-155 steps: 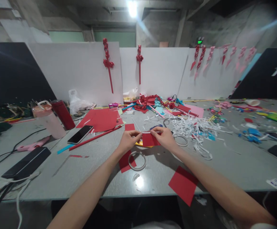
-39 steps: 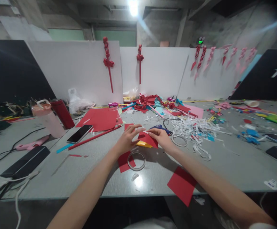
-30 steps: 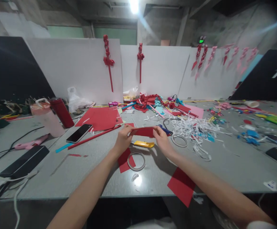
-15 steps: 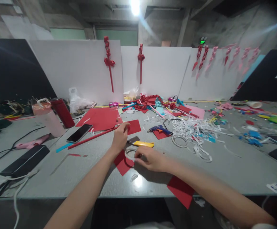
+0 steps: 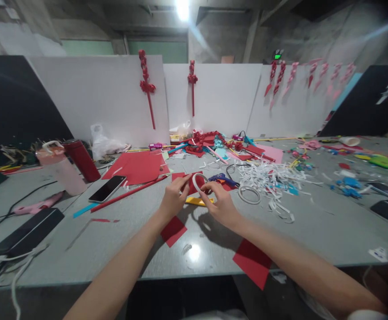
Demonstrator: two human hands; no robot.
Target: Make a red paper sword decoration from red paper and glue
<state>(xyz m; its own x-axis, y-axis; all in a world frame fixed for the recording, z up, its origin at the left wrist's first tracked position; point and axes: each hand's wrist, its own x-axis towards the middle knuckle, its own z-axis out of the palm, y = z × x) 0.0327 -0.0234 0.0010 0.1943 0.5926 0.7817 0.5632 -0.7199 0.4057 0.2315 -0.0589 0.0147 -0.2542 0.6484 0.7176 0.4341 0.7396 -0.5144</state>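
Note:
A white tape ring (image 5: 200, 181) is raised over the table, pinched between the thumb and fingers of my right hand (image 5: 221, 205). Just left of it, my left hand (image 5: 175, 195) has its fingers bent together near a red paper piece (image 5: 179, 176); what they hold, if anything, is too small to make out. Under the hands lies a yellow cutter (image 5: 196, 201), partly covered. One red square (image 5: 174, 231) rests below my left hand, another (image 5: 253, 263) by my right forearm at the table edge.
A blue glue gun (image 5: 223, 179), a second tape ring (image 5: 249, 189) and white paper shreds (image 5: 267, 175) lie to the right. To the left are a phone (image 5: 107, 189), a red stick (image 5: 127, 194), red sheets (image 5: 137, 168), a pink bottle (image 5: 62, 171) and a red flask (image 5: 82, 162).
My right hand has lifted the tape ring up and away from the lower red square. My left hand has moved slightly down, beside the ring. The view has shifted a little.

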